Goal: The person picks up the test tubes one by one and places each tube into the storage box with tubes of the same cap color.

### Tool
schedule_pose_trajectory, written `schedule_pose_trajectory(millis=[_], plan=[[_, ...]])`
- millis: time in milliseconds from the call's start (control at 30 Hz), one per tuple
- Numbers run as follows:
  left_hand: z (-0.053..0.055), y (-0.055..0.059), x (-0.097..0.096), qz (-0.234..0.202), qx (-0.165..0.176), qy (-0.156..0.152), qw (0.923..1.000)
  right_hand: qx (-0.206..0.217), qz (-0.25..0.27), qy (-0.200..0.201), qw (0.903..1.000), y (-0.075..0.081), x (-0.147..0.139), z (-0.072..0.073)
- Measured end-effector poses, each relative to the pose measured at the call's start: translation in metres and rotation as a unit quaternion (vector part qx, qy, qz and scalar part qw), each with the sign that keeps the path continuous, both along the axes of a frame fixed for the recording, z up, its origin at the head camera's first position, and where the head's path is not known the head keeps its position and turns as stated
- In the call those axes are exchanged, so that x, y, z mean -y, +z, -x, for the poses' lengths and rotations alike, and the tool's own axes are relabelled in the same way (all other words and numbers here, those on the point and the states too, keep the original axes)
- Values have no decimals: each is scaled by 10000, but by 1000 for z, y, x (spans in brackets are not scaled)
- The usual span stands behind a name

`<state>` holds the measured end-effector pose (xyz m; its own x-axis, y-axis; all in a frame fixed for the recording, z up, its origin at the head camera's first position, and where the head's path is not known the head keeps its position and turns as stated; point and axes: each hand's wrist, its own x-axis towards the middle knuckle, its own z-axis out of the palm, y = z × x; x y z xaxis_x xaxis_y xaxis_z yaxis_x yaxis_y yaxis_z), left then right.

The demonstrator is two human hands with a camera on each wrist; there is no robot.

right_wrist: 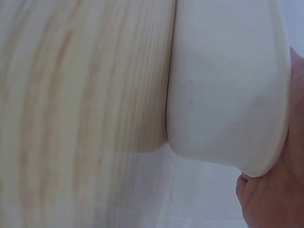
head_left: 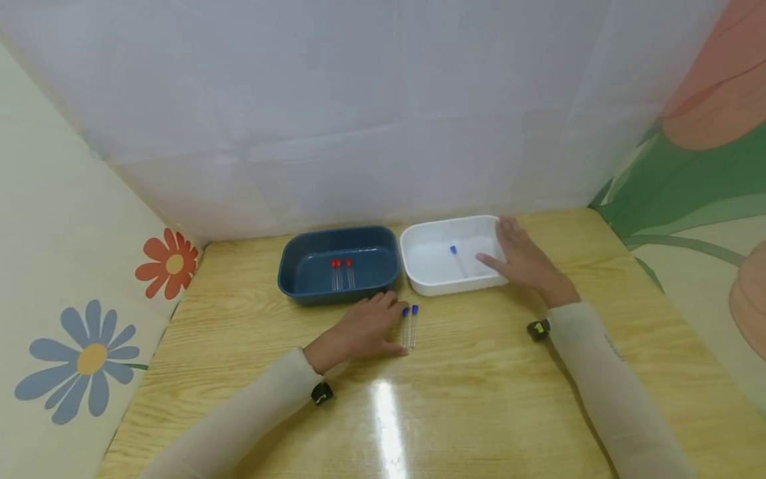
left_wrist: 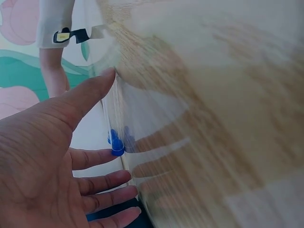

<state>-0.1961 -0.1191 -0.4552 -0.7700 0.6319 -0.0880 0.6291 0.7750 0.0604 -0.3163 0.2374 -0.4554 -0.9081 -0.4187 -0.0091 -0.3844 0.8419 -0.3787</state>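
Note:
My left hand [head_left: 368, 327] reaches over the table beside two clear tubes with blue caps [head_left: 415, 310], which lie side by side. In the left wrist view its fingers are spread and fairly straight, the index fingertip right at a blue cap [left_wrist: 117, 147] and the thumb near the tubes' other end. At the right end of the white tray [head_left: 455, 288], my right hand [head_left: 526, 263] rests over the rim, thumb extended above the inside. Inside that tray lies one blue-capped tube [head_left: 453, 251]. From the right wrist, the tray's outer wall [right_wrist: 223, 95] shows with the hand against its rim.
A dark blue tray [head_left: 308, 299] stands left of the white one, holding several red-capped tubes [head_left: 350, 263]. Both stand near the back of the wooden table [head_left: 479, 399], before a white sheet [head_left: 323, 120]. Flower-painted panels [head_left: 74, 359] border the sides.

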Motion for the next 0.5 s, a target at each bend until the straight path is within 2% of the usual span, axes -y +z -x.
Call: schedule_pose_trajectory(millis=[333, 500], plan=[[1, 2, -1, 196, -62, -163, 9997, -101, -9, 26, 9999, 2, -1, -1], [0, 5, 0, 230, 27, -250, 9994, -29, -2, 19, 10000, 0, -1, 1]])
